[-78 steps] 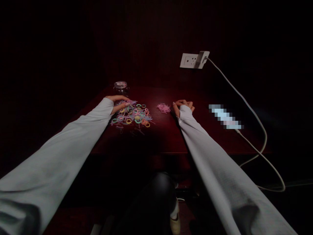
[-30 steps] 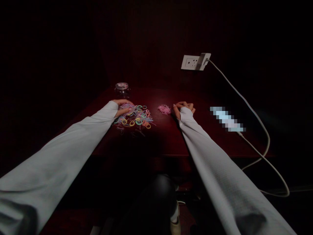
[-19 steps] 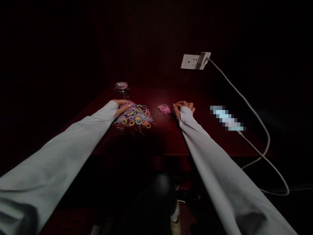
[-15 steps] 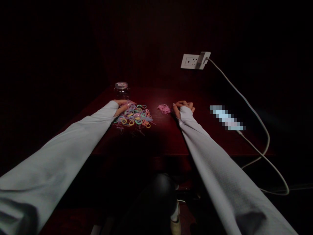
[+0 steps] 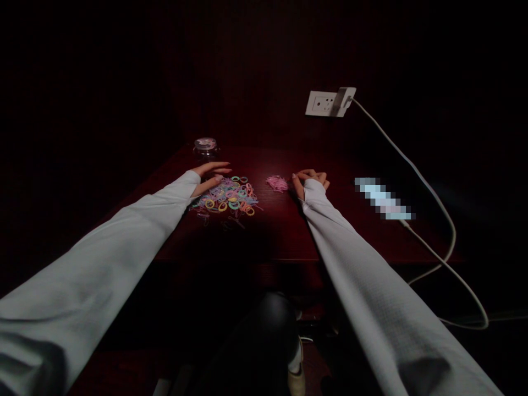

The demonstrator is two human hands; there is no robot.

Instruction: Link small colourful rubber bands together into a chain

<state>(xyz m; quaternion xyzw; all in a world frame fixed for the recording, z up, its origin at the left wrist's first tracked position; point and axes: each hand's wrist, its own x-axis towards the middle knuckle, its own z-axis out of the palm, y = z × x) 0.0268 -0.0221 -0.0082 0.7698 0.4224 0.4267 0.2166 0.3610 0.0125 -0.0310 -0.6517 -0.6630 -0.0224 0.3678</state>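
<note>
On the dark red table lies a loose pile of multicoloured hair ties [image 5: 233, 199], small rings and thin elastic bands mixed together. My left hand [image 5: 206, 177] is at the pile's upper left edge, its fingers stretched out and apart, with the thumb tip over the bands. To the right sits a smaller heap of pink elastic bands [image 5: 277, 183]. Beside that heap my right hand [image 5: 310, 179] rests with curled fingers and the thumb against them; whatever they may hold is hidden. A clear jar [image 5: 205, 146] with a printed lid stands behind my left hand.
A phone with a blurred screen [image 5: 383, 199] lies on the right of the table. Its white cable [image 5: 412, 165] loops over the right edge up to a charger [image 5: 345, 102] in the wall socket [image 5: 322, 103]. The table's front edge [image 5: 247, 259] runs above my knee.
The fingers of my left hand have lifted and spread from the pile, leaving the bands lying below. My right hand has hardly moved.
</note>
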